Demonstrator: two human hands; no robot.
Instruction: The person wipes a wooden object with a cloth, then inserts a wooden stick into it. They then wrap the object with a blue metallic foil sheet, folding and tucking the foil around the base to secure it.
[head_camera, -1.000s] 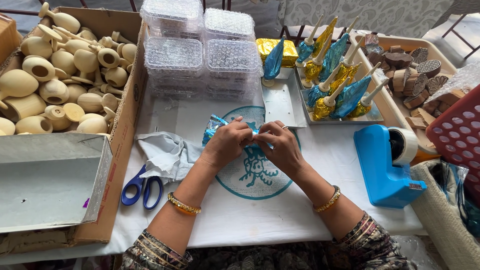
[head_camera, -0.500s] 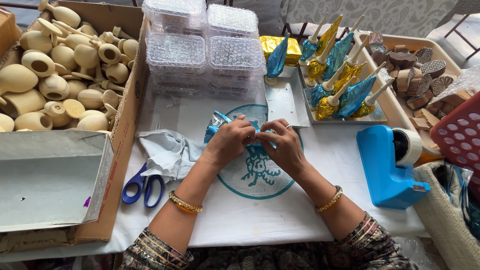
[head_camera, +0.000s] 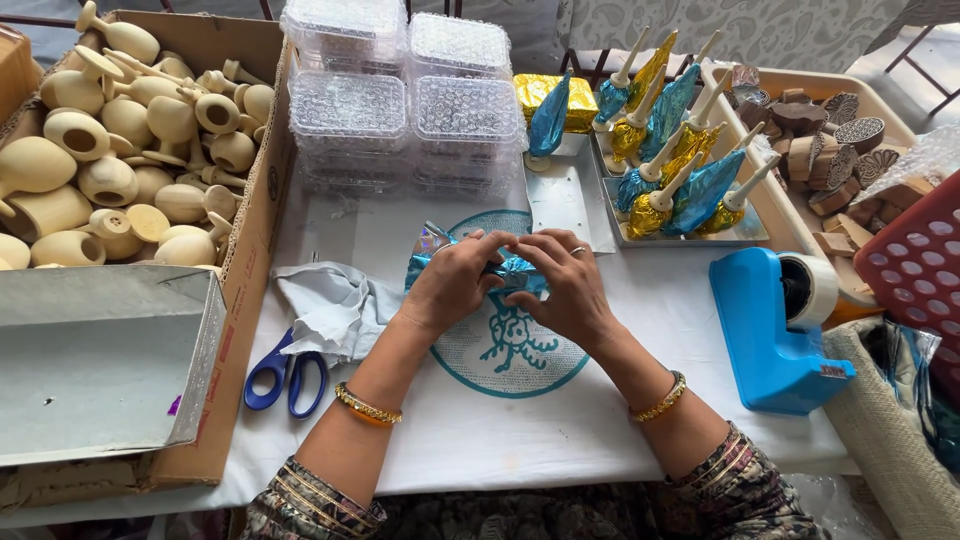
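Note:
My left hand (head_camera: 455, 282) and my right hand (head_camera: 562, 288) meet over the middle of the white table, both gripping a piece wrapped in shiny blue foil (head_camera: 523, 270). The foil sticks out at the upper left of my left hand and between my fingers; the object inside it is hidden. Under my hands lies a round teal printed emblem (head_camera: 505, 350) on the white sheet. A ring shows on my right hand, and a gold bangle sits on each wrist.
A cardboard box of plain wooden goblets (head_camera: 120, 130) stands at left. Blue scissors (head_camera: 283, 372) and a grey cloth (head_camera: 330, 305) lie near my left arm. Clear plastic boxes (head_camera: 400, 100) stand behind. A metal tray (head_camera: 566, 203) holds blue and gold foil-wrapped pieces (head_camera: 680, 170). A blue tape dispenser (head_camera: 775, 330) stands at right.
My hands have stayed on the foil-wrapped piece, with the fingers shifting slightly as they press the foil. Nothing else on the table has moved.

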